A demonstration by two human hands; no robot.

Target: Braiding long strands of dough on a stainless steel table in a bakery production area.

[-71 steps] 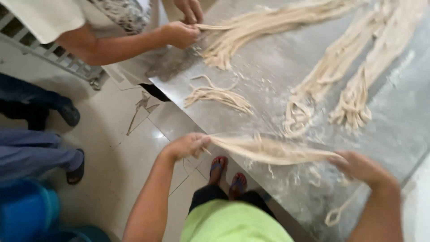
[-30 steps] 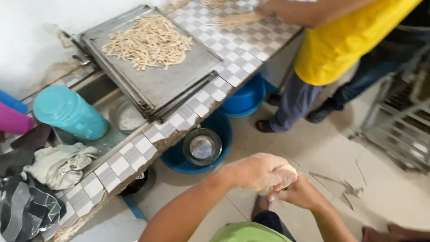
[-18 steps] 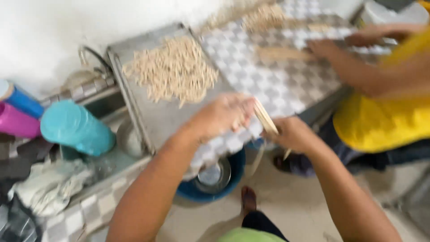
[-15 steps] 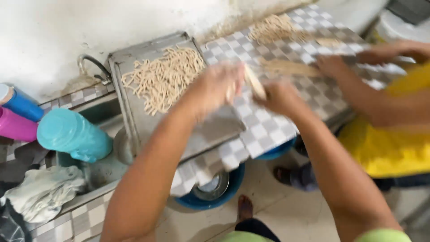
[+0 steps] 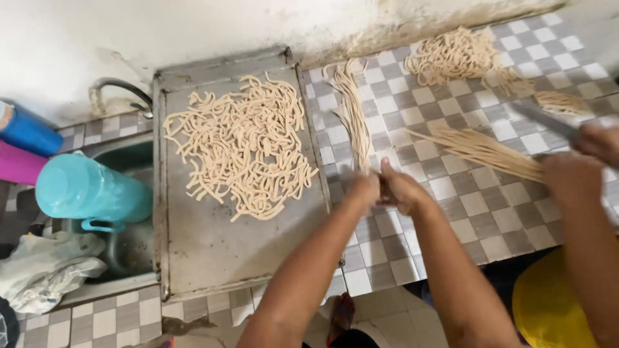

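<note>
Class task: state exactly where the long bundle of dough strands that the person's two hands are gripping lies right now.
In the head view, the bundle of dough strands lies stretched on the checkered counter, just right of the metal tray, running from the wall down to the left hand and right hand.

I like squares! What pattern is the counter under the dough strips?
Grey and white checks on the counter, seen from the head view.

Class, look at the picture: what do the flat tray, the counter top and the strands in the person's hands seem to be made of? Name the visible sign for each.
Tray: probably sheet metal, with a dull grey sheen and a raised rim.
Counter top: likely glazed ceramic tile, a grey and white checker with grout lines.
Strands: apparently soft dough, pale, matte and limp, with their near end between the left hand and right hand.
</note>
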